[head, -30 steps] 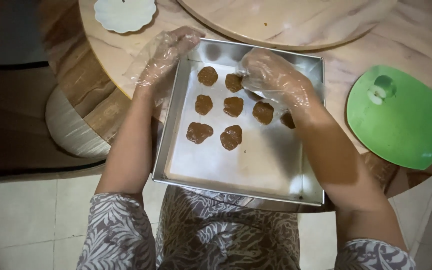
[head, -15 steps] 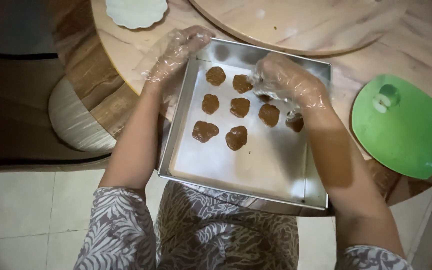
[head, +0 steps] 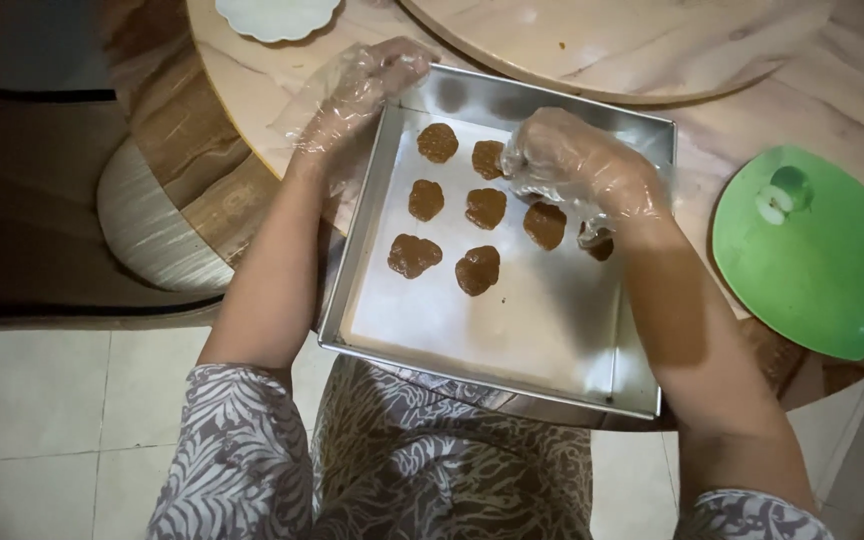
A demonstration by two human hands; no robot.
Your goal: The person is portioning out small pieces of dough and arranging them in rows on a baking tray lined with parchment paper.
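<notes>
Square metal baking tray point(head: 512, 340) lying on the edge of a round wooden table point(head: 732, 130), lined with pale paper and carrying flattened brown dough pieces point(head: 478, 270) in rows at its far half. Left hand point(head: 362, 85), in a clear plastic glove, curled around the tray's far left corner, gripping the rim. Right hand point(head: 577, 165), also gloved, bent loosely over the dough at the far right, fingertips down on it, grip impossible to tell; green lid point(head: 812, 255) well apart to the right.

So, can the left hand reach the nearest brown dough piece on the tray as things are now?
Probably yes. The left hand rests on the tray at its far left corner, and nothing lies between it and the dough piece.
</notes>
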